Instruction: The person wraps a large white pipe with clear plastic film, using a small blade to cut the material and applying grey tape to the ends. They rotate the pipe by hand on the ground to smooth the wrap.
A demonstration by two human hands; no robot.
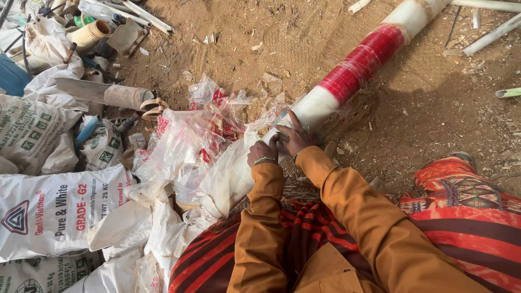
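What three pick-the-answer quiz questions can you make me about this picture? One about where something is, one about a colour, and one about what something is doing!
1. Where are the printed white sacks?
A. to the left of the person
B. on top of the pipe
C. in the person's lap

2. What colour is the band wrapped around the white pipe?
A. blue
B. red
C. green

3. What are both hands doing?
A. hanging in the air
B. resting on the pipe
C. holding a sack

Answers:
1 A, the sacks are piled at the picture's left side.
2 B, the band is shiny red.
3 B, the left hand and right hand touch the pipe by its clear plastic wrap.
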